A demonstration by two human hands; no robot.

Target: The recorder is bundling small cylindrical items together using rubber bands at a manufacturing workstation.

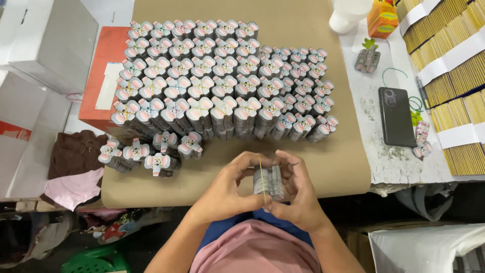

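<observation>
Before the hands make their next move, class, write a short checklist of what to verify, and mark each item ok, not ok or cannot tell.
1. Left hand on the card stack: ok.
2. Right hand on the stack too: ok.
3. Rubber band across the stack: ok.
4. Band wrapped fully round the back: cannot tell.
5. Bundled stacks upright in rows on the brown paper: ok.
6. Phone away from both hands: ok.
</observation>
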